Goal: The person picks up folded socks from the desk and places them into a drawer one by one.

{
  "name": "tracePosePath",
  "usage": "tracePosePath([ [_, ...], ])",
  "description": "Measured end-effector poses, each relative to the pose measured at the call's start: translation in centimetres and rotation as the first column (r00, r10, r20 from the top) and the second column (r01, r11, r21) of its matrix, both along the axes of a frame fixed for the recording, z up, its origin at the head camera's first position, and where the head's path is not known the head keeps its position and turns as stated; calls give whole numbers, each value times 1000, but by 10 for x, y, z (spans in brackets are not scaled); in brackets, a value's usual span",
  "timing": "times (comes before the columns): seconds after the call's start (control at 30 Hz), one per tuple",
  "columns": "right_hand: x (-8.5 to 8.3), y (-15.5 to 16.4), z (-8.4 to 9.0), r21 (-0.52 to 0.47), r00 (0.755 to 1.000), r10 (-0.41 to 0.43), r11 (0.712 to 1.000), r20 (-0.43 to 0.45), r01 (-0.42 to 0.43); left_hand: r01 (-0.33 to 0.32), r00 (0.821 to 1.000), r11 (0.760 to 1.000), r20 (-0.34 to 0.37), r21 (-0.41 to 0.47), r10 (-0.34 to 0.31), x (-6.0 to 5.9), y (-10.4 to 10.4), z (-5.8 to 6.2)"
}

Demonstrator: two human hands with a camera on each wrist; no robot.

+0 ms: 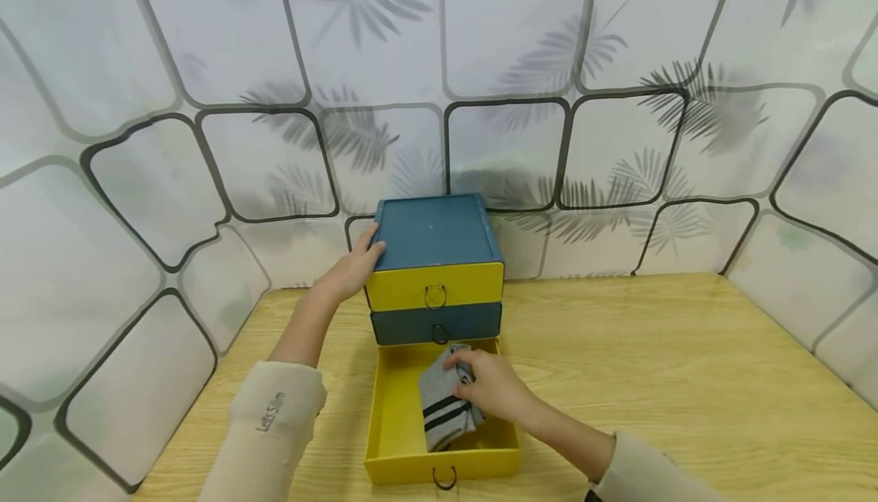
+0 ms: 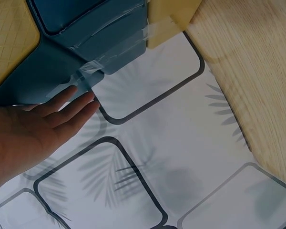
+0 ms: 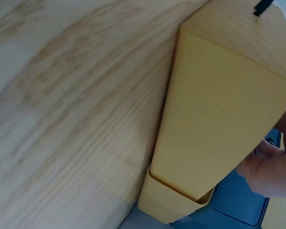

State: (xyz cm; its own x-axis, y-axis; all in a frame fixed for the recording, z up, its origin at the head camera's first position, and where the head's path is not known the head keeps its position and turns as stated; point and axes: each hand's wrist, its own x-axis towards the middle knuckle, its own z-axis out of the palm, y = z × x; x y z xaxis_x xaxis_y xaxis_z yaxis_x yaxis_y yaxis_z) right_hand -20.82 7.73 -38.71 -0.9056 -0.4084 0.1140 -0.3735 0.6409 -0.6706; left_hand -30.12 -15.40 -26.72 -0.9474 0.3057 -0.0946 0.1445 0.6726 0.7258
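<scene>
Resting flat against the left side of the small drawer cabinet [image 1: 434, 258], the left hand [image 1: 350, 272] keeps its fingers straight and steadies the unit near the centre of the frame. Below it, the bottom yellow drawer [image 1: 394, 418] stands pulled fully out toward the lower edge of the picture, while the yellow drawer and the blue drawer above it sit closed. The right hand [image 1: 490, 388] lies on a folded grey sock [image 1: 442, 403] with dark stripes, which sits inside the open drawer, toward its right half. Its fingers curl over the sock, apparently gripping it, though the palm hides the contact. Judging by this, the sock is either being laid in or lifted out; the next move calls for a firm pinch or a clean release, clear of the drawer wall.
</scene>
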Motion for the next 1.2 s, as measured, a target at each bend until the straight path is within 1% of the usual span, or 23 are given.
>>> tracePosePath([
  [0.13, 2, -3, -4, 120, 994, -6, 993, -107, 19, 0, 1000, 1000, 3, 9, 0, -1, 0, -1],
  [0.23, 4, -4, -6, 230, 972, 5, 972, -235, 50, 2, 1000, 1000, 0, 21, -2, -1, 1, -1],
  [0.3, 6, -3, -5, 287, 945, 20, 955, -326, 79, 3, 1000, 1000, -2, 29, -3, -1, 1, 0],
  [0.33, 8, -2, -5, 312, 924, 33, 945, -380, 94, 4, 1000, 999, -2, 34, -4, -1, 1, 0],
  [0.4, 13, -1, -3, 345, 871, 75, 932, -485, 112, 4, 1000, 999, -4, 37, -4, -1, 1, 0],
  [0.47, 20, 0, -1, 341, 798, 131, 935, -588, 98, 5, 1000, 999, -2, 38, -5, -1, 1, -1],
  [0.5, 24, 0, -1, 336, 754, 165, 939, -636, 78, 5, 1000, 999, -1, 38, -5, -1, 1, -1],
  [0.53, 28, 0, 0, 327, 701, 204, 944, -683, 44, 6, 1000, 999, -1, 40, -6, -1, 1, -1],
  [0.57, 32, -1, 0, 322, 638, 247, 947, -729, 2, 7, 1000, 999, -3, 40, -6, -1, 1, -1],
  [0.6, 37, -2, -1, 315, 583, 283, 948, -762, -49, 7, 1000, 999, -3, 41, -7, -1, 1, -2],
  [0.67, 46, -5, -3, 323, 445, 349, 937, -825, -136, 6, 1000, 999, -6, 45, -6, -1, 1, -2],
  [0.7, 50, -6, -5, 339, 384, 379, 925, -842, -171, 5, 1000, 999, -7, 45, -5, -1, 1, -1],
  [0.73, 54, -7, -7, 363, 328, 409, 911, -852, -195, 4, 1000, 999, -8, 44, -4, -1, 1, -1],
  [0.77, 58, -7, -9, 392, 293, 440, 896, -849, -209, 3, 1000, 999, -9, 40, -2, -1, 1, -1],
  [0.8, 61, -7, -12, 418, 279, 468, 881, -839, -220, 1, 1000, 999, -9, 37, -1, -1, 2, -1],
  [0.83, 63, -7, -14, 449, 259, 494, 867, -830, -215, 0, 1000, 999, -8, 33, 0, -1, 2, -1],
  [0.87, 66, -6, -17, 480, 265, 523, 851, -810, -212, -1, 1000, 1000, -6, 29, 1, -1, 2, -1],
  [0.93, 69, -4, -21, 514, 302, 554, 832, -775, -208, -3, 1000, 1000, -4, 20, 3, -1, 1, -1],
  [0.97, 70, -3, -23, 522, 316, 560, 829, -766, -202, -3, 1000, 1000, -3, 17, 3, -1, 1, -1],
  [1.07, 71, -2, -27, 532, 335, 559, 828, -759, -176, -5, 1000, 1000, 1, 16, 5, -1, 1, 0],
  [1.13, 72, -2, -29, 538, 320, 554, 830, -769, -146, -3, 1000, 1000, 2, 17, 3, -1, 1, 0],
  [1.17, 72, -2, -30, 553, 303, 560, 825, -771, -118, -2, 1000, 1000, 2, 16, 2, -1, 1, 0],
  [1.2, 72, -2, -31, 561, 292, 562, 822, -774, -96, -2, 1000, 1000, 3, 15, 2, -1, 1, -1],
])
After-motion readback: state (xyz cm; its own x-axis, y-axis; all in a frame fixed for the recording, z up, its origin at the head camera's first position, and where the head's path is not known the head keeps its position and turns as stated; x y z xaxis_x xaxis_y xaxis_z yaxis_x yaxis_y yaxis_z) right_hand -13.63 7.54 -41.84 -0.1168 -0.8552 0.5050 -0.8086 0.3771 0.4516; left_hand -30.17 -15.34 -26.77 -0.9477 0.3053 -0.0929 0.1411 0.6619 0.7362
